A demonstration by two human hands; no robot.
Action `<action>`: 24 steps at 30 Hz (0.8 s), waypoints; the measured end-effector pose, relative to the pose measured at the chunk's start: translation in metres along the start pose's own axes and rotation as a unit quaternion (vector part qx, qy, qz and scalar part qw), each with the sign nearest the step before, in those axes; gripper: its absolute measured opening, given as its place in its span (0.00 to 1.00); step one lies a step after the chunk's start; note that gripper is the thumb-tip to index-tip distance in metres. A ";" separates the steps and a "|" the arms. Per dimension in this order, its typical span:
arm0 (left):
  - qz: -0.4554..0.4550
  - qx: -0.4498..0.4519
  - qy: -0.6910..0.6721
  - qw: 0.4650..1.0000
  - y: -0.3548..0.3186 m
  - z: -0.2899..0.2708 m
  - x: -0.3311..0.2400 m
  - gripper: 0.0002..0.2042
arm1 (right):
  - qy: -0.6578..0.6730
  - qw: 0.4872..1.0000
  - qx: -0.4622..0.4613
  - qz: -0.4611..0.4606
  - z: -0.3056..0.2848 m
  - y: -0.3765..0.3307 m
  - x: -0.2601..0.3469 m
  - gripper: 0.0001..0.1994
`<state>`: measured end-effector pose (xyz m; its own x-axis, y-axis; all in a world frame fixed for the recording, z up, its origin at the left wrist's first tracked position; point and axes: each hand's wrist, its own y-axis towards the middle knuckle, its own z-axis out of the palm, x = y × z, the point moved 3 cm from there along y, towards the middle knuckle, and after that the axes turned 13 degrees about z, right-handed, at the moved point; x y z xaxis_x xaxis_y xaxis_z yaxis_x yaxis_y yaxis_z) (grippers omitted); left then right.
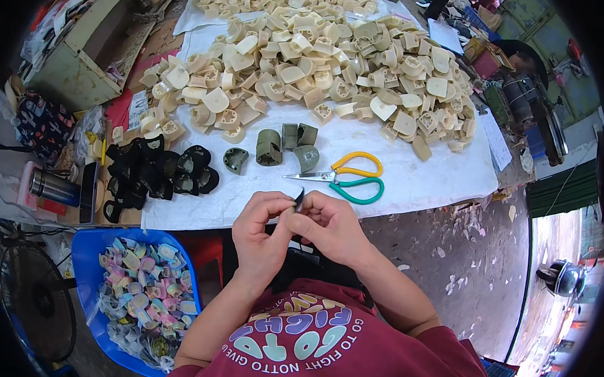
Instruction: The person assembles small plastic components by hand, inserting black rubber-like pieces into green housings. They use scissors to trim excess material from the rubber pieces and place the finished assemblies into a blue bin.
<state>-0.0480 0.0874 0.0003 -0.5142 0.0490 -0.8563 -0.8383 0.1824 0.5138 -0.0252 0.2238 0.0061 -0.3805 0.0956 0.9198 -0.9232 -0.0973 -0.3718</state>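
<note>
Both hands meet near the table's front edge, around a small, thin black piece (299, 200) whose pointed end sticks up between the fingers. My left hand (261, 220) pinches it from one side. On the other side, my right hand (324, 221) has thumb and fingers closed on it. Most of the piece is hidden by the fingers. Just beyond lie scissors (335, 177) with one yellow and one green handle, blades pointing left. Several dark green heel-shaped blocks (268, 148) stand behind them. A cluster of black heel-shaped pieces (156, 169) lies to the left.
A large heap of cream heel-shaped blocks (297, 67) covers the far table, on a white sheet (423, 183). Below left, a blue tub (83, 265) holds pastel pieces and plastic wrap. A steel flask (54, 187) and a phone (88, 194) are at the left edge. A fan (41, 301) stands lower left.
</note>
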 end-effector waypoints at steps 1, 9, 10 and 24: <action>-0.036 -0.018 -0.050 0.998 -0.001 0.000 0.001 0.06 | -0.020 1.000 -0.007 -0.005 -0.001 0.001 0.001 0.10; -0.248 -0.106 -0.326 0.906 -0.007 -0.008 0.019 0.04 | 0.058 0.998 0.008 -0.028 -0.004 0.000 -0.005 0.09; -0.247 -0.102 -0.348 0.899 -0.008 -0.007 0.020 0.07 | 0.061 0.998 0.017 -0.021 -0.007 0.000 -0.005 0.09; -0.282 -0.100 -0.307 0.903 -0.008 -0.001 0.013 0.11 | -0.047 0.995 -0.004 -0.088 0.001 0.005 -0.016 0.07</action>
<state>-0.0483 0.0853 -0.0151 0.1521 0.5511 -0.8204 -0.9830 0.1704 -0.0678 -0.0241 0.2208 -0.0104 -0.2058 0.0167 0.9785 -0.9759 -0.0783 -0.2039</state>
